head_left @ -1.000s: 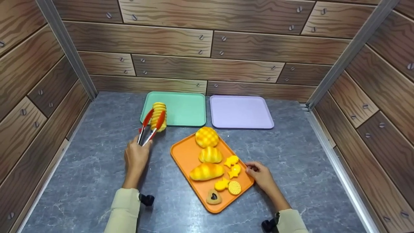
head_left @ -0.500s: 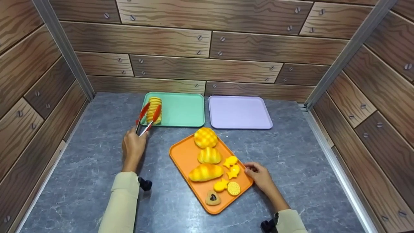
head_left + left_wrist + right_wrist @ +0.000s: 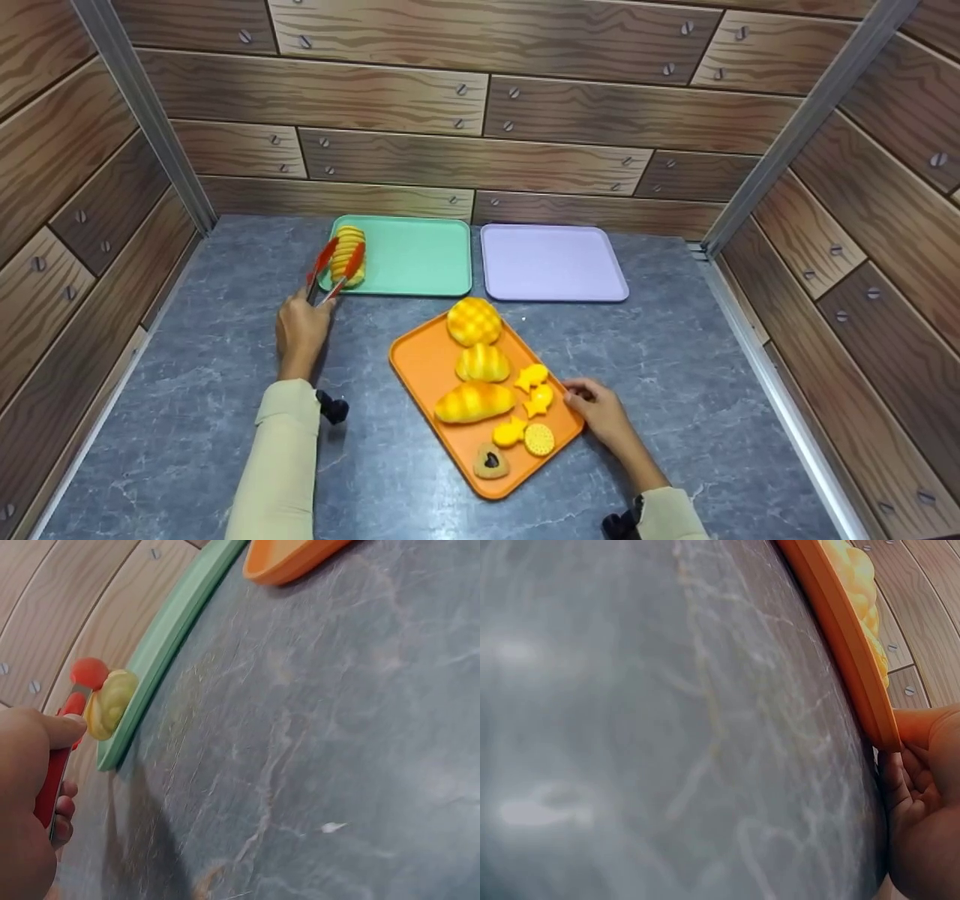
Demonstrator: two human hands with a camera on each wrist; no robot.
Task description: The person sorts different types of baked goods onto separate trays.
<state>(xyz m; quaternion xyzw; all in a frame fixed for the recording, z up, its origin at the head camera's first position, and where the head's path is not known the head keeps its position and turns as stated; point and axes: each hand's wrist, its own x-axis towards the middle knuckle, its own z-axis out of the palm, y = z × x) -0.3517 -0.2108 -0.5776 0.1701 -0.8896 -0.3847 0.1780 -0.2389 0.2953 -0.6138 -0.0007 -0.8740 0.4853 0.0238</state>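
Observation:
In the head view my left hand (image 3: 302,330) grips red-tipped metal tongs (image 3: 352,261). The tong tips lie around a ridged yellow toy bread roll (image 3: 347,244) at the left end of the green tray (image 3: 420,259). Whether the tips still squeeze the roll, I cannot tell. In the left wrist view the roll (image 3: 114,701) appears at the tray's edge beside a red tip. My right hand (image 3: 606,416) pinches the right rim of the orange tray (image 3: 420,360); in the right wrist view the thumb lies over the rim (image 3: 855,675), fingers curled below.
On the orange tray sit a round checked bun (image 3: 474,321), a small croissant-like roll (image 3: 483,363), a longer bread (image 3: 475,403), several yellow cookies (image 3: 539,439) and a heart-centred cookie (image 3: 491,461). A lilac tray (image 3: 553,262) stands right of the green one. Wood-patterned walls (image 3: 390,97) enclose the table.
My left hand has moved forward and left, carrying the ridged roll in the tongs from the green tray's front edge onto its left end. The right hand stays on the orange tray.

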